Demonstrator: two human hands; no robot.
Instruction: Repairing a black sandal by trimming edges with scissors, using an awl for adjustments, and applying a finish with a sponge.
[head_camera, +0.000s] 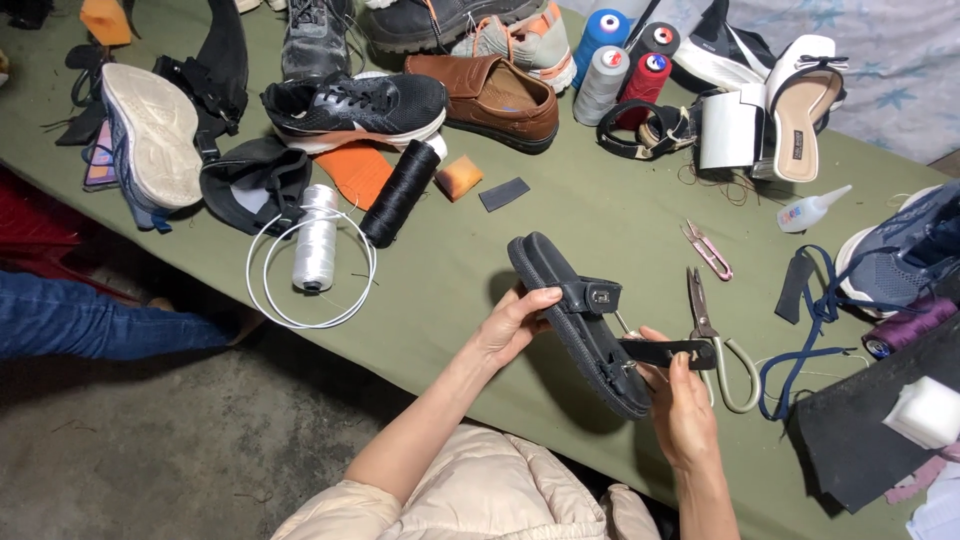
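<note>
My right hand (685, 405) pinched the dark sandal (580, 318) strap at its near end; left hand (510, 325) clasped mid-sole, long axis running toward the bench's far edge.

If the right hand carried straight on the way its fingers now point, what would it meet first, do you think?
The right hand points up past the sandal's strap, so probably the scissors on the table beyond it, though depth is unclear.

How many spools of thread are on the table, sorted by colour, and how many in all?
Blue: 1
Grey: 1
Red: 1
Dark, at the back: 1
Black: 1
White: 1
Purple: 1
Total: 7
</note>
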